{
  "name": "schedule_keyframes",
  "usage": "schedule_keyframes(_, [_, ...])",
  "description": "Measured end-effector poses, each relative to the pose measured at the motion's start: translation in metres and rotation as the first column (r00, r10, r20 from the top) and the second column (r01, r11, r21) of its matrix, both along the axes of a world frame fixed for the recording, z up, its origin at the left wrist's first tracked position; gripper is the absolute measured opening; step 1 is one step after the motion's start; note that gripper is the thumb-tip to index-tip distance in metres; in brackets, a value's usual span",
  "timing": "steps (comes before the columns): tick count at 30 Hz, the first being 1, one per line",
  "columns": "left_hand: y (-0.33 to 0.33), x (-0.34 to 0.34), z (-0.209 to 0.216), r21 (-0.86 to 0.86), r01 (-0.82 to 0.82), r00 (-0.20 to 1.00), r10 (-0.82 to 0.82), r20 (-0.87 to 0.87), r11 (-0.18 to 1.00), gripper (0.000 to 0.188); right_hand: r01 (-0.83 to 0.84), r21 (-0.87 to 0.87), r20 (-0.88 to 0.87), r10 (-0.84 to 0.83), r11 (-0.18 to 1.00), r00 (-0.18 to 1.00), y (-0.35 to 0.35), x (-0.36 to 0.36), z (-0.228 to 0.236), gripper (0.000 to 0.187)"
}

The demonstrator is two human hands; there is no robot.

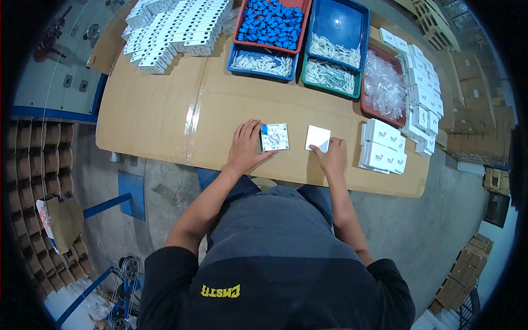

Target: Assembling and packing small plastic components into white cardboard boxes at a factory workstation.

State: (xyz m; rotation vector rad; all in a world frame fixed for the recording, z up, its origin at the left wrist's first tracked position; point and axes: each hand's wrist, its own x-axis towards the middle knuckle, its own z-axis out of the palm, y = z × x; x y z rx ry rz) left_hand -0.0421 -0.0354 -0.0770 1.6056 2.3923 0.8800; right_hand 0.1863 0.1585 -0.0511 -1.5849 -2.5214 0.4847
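On the cardboard-covered table lies a square white piece (275,137) with a blue part in its upper left corner and a patterned, uneven face; its exact kind is too small to make out. My left hand (246,146) curves around its left side, fingers at the left edge and thumb at the lower edge. To the right, my right hand (332,157) grips a plain white square plate (318,137) by its lower right corner, thumb on top. A gap of bare cardboard separates the two pieces.
Small white boxes (170,33) are stacked at the far left. Trays hold blue parts (270,23), white plugs (333,50) and clear plastic bags (382,82). More white boxes (382,146) stand at the right. The table's front edge (308,183) runs close to my body.
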Motion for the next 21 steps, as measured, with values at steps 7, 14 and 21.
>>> schedule_keyframes(7, [0.001,-0.004,0.014,0.091,0.005,0.992,-0.016,0.126,0.996,0.09,-0.036,-0.237,-0.361,-0.053,0.971,0.931,0.008,-0.004,-0.009,0.059])
schedule_keyframes(14, [0.001,0.021,0.033,0.307,-0.361,0.124,-0.281,0.952,0.881,0.075,-0.338,-0.564,-0.775,-0.341,0.754,0.531,0.021,-0.008,0.011,0.045])
schedule_keyframes(21, [0.009,0.024,0.095,0.26,-0.331,-0.513,-0.404,0.758,0.907,0.072,-0.671,-0.662,-0.549,-0.826,0.335,0.129,0.031,-0.018,0.048,0.041])
